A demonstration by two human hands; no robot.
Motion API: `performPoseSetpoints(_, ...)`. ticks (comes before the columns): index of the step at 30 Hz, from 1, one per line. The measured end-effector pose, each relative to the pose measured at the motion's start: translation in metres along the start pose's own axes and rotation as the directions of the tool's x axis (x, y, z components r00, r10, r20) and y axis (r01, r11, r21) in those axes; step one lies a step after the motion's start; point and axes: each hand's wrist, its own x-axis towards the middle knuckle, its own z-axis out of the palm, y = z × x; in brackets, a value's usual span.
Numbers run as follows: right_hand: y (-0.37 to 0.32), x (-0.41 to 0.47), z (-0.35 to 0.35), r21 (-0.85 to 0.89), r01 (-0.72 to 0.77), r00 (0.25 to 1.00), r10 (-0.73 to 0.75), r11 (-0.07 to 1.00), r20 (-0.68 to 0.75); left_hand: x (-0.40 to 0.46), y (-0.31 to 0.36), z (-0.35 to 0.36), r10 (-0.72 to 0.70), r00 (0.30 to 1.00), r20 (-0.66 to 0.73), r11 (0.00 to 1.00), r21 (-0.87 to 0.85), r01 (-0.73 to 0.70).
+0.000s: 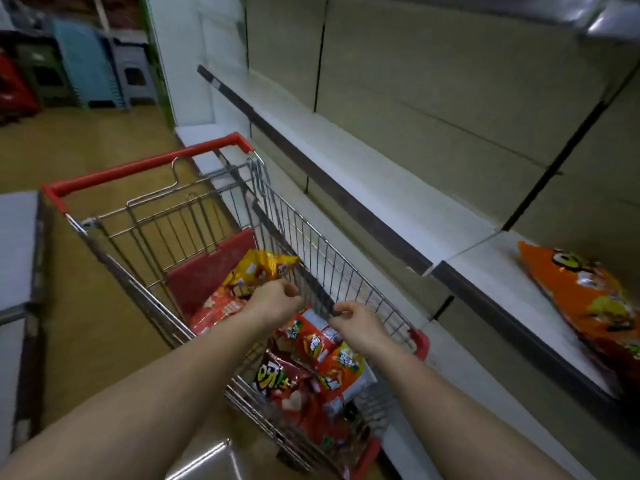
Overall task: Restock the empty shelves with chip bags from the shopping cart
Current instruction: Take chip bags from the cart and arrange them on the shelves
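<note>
Head view: both hands reach into the cart

Both forearms stretch forward and down over the shopping cart (pixel 311 244). The left hand (pixel 275 301) has its fingers curled, apparently pinching the lower edge of a yellow chip bag (pixel 259 268) that stands against the red child-seat flap (pixel 207 271). The right hand (pixel 358 323), fingers bent, grips something at the cart's right wire wall; whether it is the wire or a bag edge I cannot tell. Below the wrists lie red and orange chip bags (pixel 311 372) heaped in the basket. Just right of the cart runs the bare lower shelf (pixel 381 188), its dark front edge close to the cart rim. One orange chip bag (pixel 585 299) already lies on the shelf at far right. Open floor (pixel 97 306) spreads to the left.
</note>
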Motion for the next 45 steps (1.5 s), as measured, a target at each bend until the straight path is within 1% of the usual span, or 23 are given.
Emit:
performPoseSetpoints(5,0.038,0.052,0.042,-0.029,-0.165,0.979,0.167,0.986,0.117,0.041,-0.051,0.033,-0.151,0.979,0.134,0.988,-0.001,0.153)
performPoseSetpoints(10,0.082,0.082,0.077,-0.062,-0.251,0.938,0.259,0.966,0.230,0.060,-0.088,0.073,-0.280,0.931,0.236,0.959,0.123,0.257)
performPoseSetpoints(13,0.101,0.100,0.090,-0.091,-0.273,0.916,0.287,0.958,0.280,0.066,-0.105,0.093,-0.338,0.911,0.236,0.935,0.191,0.298)
performPoseSetpoints(17,0.121,0.130,0.105,-0.162,-0.221,0.901,0.265,0.962,0.343,0.077,-0.115,0.110,-0.373,0.909,0.186,0.913,0.246,0.324)
performPoseSetpoints(20,0.130,0.151,0.115,-0.176,-0.220,0.883,0.272,0.960,0.383,0.085,-0.121,0.121,-0.412,0.897,0.161,0.894,0.264,0.363)
performPoseSetpoints(23,0.141,0.170,0.127,-0.196,-0.186,0.874,0.253,0.963,0.414,0.097,-0.128,0.128,-0.460,0.872,0.167,0.866,0.300,0.399)
performPoseSetpoints(25,0.148,0.182,0.137,-0.200,-0.159,0.883,0.229,0.967,0.408,0.104,-0.131,0.130,-0.480,0.861,0.170,0.856,0.306,0.417)
performPoseSetpoints(28,0.153,0.196,0.148,-0.254,-0.110,0.906,0.202,0.961,0.373,0.114,-0.134,0.131,-0.481,0.860,0.171,0.858,0.290,0.423)
performPoseSetpoints(30,0.158,0.201,0.157,-0.263,-0.085,0.893,0.190,0.961,0.409,0.121,-0.135,0.130,-0.481,0.860,0.169,0.862,0.272,0.428)
performPoseSetpoints(32,0.162,0.203,0.165,-0.242,-0.096,0.877,0.197,0.965,0.439,0.127,-0.137,0.128,-0.482,0.861,0.160,0.863,0.255,0.436)
performPoseSetpoints(34,0.169,0.205,0.169,-0.248,-0.106,0.870,0.211,0.963,0.446,0.133,-0.142,0.128,-0.486,0.861,0.151,0.866,0.218,0.451)
performPoseSetpoints(37,0.173,0.207,0.169,-0.276,-0.066,0.876,0.188,0.959,0.444,0.138,-0.150,0.129,-0.498,0.854,0.149,0.863,0.181,0.471)
performPoseSetpoints(39,0.174,0.207,0.168,-0.254,-0.057,0.905,0.157,0.966,0.395,0.140,-0.152,0.130,-0.502,0.851,0.156,0.861,0.188,0.473)
performPoseSetpoints(41,0.173,0.206,0.166,-0.183,-0.051,0.934,0.112,0.982,0.340,0.141,-0.152,0.132,-0.499,0.850,0.167,0.862,0.195,0.468)
performPoseSetpoints(43,0.168,0.204,0.163,-0.040,-0.070,0.951,0.079,0.997,0.299,0.142,-0.153,0.133,-0.510,0.845,0.159,0.856,0.192,0.481)
performPoseSetpoints(45,0.162,0.207,0.159,0.172,-0.135,0.961,0.086,0.976,0.264,0.144,-0.155,0.134,-0.514,0.844,0.150,0.856,0.146,0.496)
